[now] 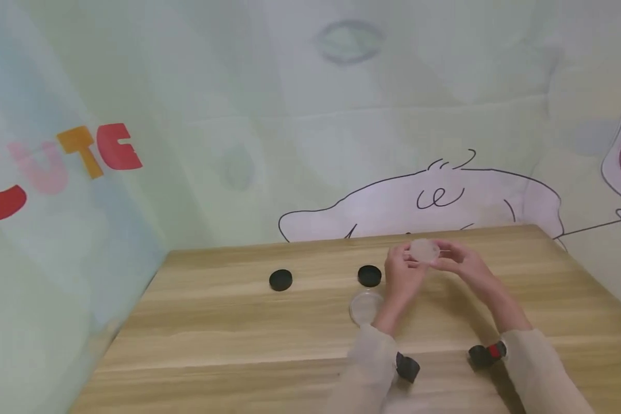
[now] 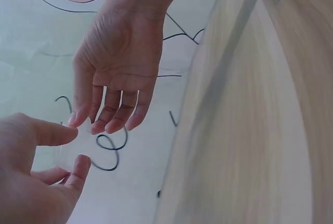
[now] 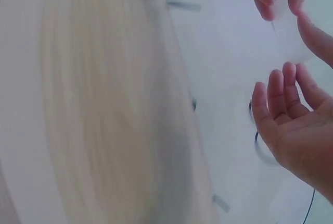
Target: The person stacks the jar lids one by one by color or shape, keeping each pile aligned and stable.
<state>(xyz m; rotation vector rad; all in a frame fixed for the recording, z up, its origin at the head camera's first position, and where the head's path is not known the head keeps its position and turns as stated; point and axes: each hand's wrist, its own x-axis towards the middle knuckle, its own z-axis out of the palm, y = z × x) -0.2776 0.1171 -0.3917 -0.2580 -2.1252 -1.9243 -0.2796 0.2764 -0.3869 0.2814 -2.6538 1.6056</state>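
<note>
A clear, shallow round dish (image 1: 424,251) is held up above the back of the table, between both hands. My left hand (image 1: 405,273) grips its left side, thumb and fingers at the rim. From the other side, my right hand (image 1: 468,264) holds the dish with bent fingers and thumb. In the left wrist view the see-through dish (image 2: 73,148) is faint between the left thumb and fingers. The right wrist view shows the right hand (image 3: 302,114) below it, fingertips at its edge. Below the left hand on the table lies another clear round dish (image 1: 364,309).
Two black round caps lie on the wooden table (image 1: 227,333): one cap (image 1: 370,276) just left of the left hand, the other cap (image 1: 280,280) further left. Behind the table hangs a pale printed backdrop (image 1: 212,144). Dark camera mounts sit at both wrists.
</note>
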